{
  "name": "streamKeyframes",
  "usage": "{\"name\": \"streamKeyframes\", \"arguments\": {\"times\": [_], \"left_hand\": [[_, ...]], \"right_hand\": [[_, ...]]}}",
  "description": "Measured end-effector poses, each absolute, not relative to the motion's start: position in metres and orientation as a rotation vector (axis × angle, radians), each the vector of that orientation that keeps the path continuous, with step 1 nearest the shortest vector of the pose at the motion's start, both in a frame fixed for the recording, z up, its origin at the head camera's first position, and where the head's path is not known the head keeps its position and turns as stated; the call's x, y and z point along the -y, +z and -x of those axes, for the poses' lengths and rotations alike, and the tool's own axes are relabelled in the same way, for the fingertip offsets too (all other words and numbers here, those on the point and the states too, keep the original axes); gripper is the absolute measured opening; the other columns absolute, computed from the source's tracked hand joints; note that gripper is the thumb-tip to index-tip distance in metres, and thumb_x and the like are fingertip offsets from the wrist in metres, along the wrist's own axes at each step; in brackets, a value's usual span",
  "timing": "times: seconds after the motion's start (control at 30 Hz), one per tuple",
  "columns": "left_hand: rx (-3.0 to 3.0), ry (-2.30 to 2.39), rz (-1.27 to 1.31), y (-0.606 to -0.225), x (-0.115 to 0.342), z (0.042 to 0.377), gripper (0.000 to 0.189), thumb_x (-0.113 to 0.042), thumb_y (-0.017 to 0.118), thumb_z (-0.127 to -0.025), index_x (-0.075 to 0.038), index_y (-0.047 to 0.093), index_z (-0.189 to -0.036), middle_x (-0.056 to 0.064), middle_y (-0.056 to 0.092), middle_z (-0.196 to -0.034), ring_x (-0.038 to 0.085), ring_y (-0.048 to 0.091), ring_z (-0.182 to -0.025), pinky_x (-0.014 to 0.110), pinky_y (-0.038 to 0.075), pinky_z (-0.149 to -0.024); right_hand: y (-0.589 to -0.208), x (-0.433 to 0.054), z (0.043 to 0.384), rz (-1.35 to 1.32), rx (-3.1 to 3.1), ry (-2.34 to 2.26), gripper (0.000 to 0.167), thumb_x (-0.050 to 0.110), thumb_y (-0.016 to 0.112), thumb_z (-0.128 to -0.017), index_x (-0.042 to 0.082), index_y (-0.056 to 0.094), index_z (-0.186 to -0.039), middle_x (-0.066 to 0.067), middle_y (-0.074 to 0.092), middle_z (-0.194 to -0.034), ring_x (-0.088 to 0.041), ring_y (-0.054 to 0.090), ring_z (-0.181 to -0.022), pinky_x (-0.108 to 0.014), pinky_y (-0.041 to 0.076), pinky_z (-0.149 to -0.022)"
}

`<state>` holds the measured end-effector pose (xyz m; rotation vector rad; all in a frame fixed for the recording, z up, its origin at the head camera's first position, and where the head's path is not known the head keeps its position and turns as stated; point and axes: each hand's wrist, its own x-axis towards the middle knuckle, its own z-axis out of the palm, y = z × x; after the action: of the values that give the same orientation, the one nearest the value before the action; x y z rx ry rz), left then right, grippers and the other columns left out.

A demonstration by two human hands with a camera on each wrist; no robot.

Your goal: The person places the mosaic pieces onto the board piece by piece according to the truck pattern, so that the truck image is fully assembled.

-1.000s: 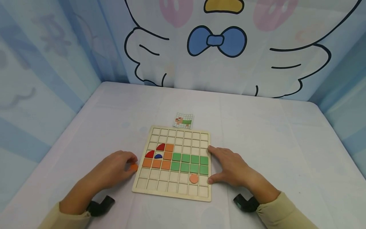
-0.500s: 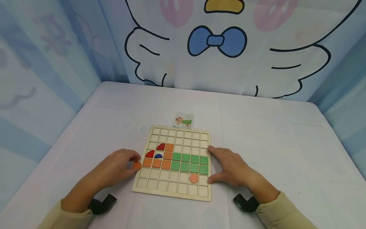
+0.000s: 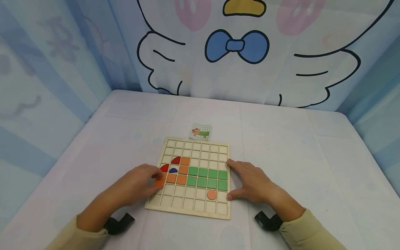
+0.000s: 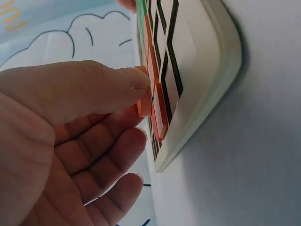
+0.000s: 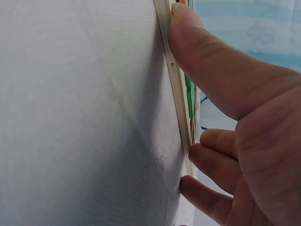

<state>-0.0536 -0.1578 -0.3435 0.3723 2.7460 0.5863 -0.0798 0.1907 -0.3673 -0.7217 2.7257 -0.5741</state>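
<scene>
My left hand [image 3: 140, 182] pinches an orange disc [image 4: 144, 104] between thumb and index finger, above the left part of the wooden grid board [image 3: 187, 211]. The other left fingers hang loosely bent in the left wrist view. My right hand [image 3: 254, 182] touches the board's right edge, thumb and index finger spread apart along it. On the board lie orange square tiles [image 3: 181, 180], two rows of green tiles [image 3: 202, 182], red quarter-round pieces [image 3: 176, 160], a blue half-round piece [image 3: 173, 170] and a lighter orange disc [image 3: 211, 194]. The left hand partly covers the leftmost orange tile.
A small picture card [image 3: 200, 132] with a coloured grid pattern lies just behind the board. The white-covered table [image 3: 281, 139] stretches around the board. A printed curtain [image 3: 237, 76] hangs at the table's back edge.
My left hand has moved right with the orange disc, from beside the board's left edge to above its left column. The right hand stays on the board's right edge.
</scene>
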Motion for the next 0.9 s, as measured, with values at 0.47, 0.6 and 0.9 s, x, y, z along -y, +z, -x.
{"name": "streamKeyframes", "arguments": {"times": [0.47, 0.6, 0.9], "left_hand": [[-2.754, 0.617, -0.488, -0.350, 0.146, 0.051, 0.021, -0.011, 0.081, -0.084, -0.011, 0.070, -0.103, -0.002, 0.064, -0.099, 0.018, 0.058, -0.099, 0.041, 0.051, -0.093], [-2.754, 0.650, -0.557, -0.352, 0.148, 0.050, 0.021, -0.009, 0.080, -0.085, -0.010, 0.070, -0.102, -0.003, 0.064, -0.098, 0.018, 0.058, -0.097, 0.041, 0.051, -0.091], [-2.743, 0.660, -0.604, -0.354, 0.148, 0.050, 0.022, -0.007, 0.080, -0.084, -0.010, 0.070, -0.103, -0.005, 0.064, -0.097, 0.017, 0.058, -0.096, 0.041, 0.051, -0.091]], "right_hand": [[-0.367, -0.191, 0.080, 0.757, -2.737, -0.571, 0.101, 0.049, 0.086, -0.073, 0.001, 0.041, -0.149, -0.019, 0.049, -0.146, -0.042, 0.045, -0.132, -0.064, 0.039, -0.098], [-0.366, -0.190, 0.081, 0.762, -2.736, -0.571, 0.100, 0.050, 0.085, -0.074, 0.001, 0.041, -0.149, -0.019, 0.049, -0.146, -0.042, 0.045, -0.132, -0.064, 0.039, -0.098], [-0.367, -0.190, 0.080, 0.753, -2.733, -0.573, 0.101, 0.048, 0.086, -0.073, 0.001, 0.041, -0.149, -0.019, 0.049, -0.146, -0.041, 0.045, -0.133, -0.063, 0.039, -0.099]]}}
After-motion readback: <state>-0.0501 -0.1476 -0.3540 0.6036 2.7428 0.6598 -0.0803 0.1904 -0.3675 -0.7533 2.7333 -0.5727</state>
